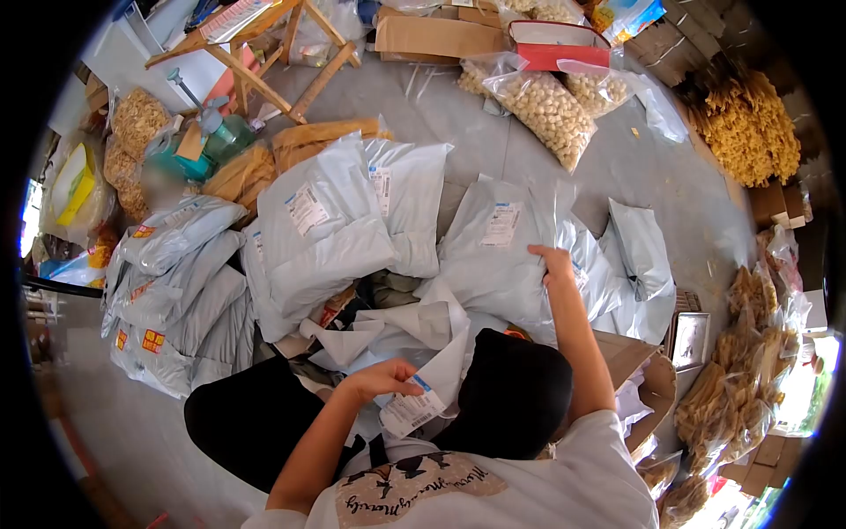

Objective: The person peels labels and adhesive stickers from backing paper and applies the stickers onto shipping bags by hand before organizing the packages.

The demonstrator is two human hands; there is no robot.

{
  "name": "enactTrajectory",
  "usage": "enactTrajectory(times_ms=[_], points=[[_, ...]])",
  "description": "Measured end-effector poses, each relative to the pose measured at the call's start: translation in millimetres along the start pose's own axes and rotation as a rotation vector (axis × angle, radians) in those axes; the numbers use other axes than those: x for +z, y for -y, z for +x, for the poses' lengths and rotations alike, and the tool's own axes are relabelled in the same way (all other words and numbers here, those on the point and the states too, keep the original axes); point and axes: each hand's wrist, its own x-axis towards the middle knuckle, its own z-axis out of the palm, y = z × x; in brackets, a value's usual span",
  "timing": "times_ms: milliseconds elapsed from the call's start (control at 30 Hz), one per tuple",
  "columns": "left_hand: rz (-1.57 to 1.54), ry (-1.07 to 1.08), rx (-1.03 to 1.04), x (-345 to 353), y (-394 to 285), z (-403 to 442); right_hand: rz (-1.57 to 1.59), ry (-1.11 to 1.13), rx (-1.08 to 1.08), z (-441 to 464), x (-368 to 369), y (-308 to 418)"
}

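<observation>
My left hand (pixel 384 379) pinches a printed shipping label (pixel 412 409) with a blue strip, just above my lap. White label paper (pixel 445 353) curls up from it between my knees, with more loops lying behind. Farther forward, my right hand (pixel 555 263) has its fingers closed at the upper right part of a filled grey mailing bag (pixel 480 256). That bag carries a white label (pixel 502 224). What the curled fingers grip is partly hidden. Two more labelled mailing bags (pixel 322 238) lean together to the left.
Stacked grey mailers (pixel 181 282) with red-orange stickers lie at left. More mailers (pixel 639 256) stand at right beside an open cardboard box (pixel 656 388). Clear bags of pale pieces (pixel 542 110), a red box (pixel 560 44) and a wooden stool (pixel 256 75) stand farther back.
</observation>
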Motion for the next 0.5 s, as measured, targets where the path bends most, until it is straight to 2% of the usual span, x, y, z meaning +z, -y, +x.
enactTrajectory(times_ms=[300,500], points=[[-0.102,-0.131,0.122,-13,1,-10,0.498,0.331,-0.045,-24,-46,86],[-0.119,-0.132,0.137,-13,-8,5,0.651,0.442,-0.107,-27,-3,111]])
